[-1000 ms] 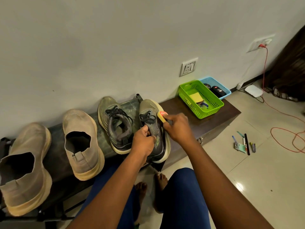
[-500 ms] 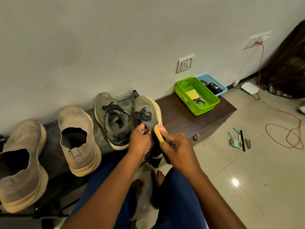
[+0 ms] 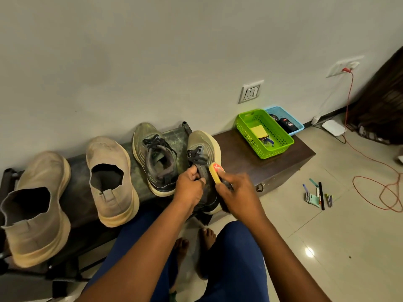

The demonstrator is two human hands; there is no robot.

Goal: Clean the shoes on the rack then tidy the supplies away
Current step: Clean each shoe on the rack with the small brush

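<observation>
Two olive-green laced sneakers stand on the dark rack (image 3: 78, 192). My left hand (image 3: 189, 188) grips the tongue of the right sneaker (image 3: 204, 149). My right hand (image 3: 237, 192) holds a yellow shoe brush (image 3: 214, 172) with a red label against that sneaker's outer side. The left sneaker (image 3: 156, 155) stands untouched beside it. Two beige slip-on shoes sit further left, one (image 3: 111, 182) near the sneakers and one (image 3: 37, 205) at the rack's left end.
A green basket (image 3: 244, 125) with a yellow sponge stands on the brown box (image 3: 239, 162) to the right; behind it a blue basket (image 3: 294, 125) holds black polish containers. Pens and small items (image 3: 317, 195) lie on the tiled floor. A red cable (image 3: 375, 188) coils at right. My bare feet are below the rack.
My right hand drew the brush back from the sneaker's toe toward its heel side, then moved slightly forward again. My left hand kept its grip on the tongue.
</observation>
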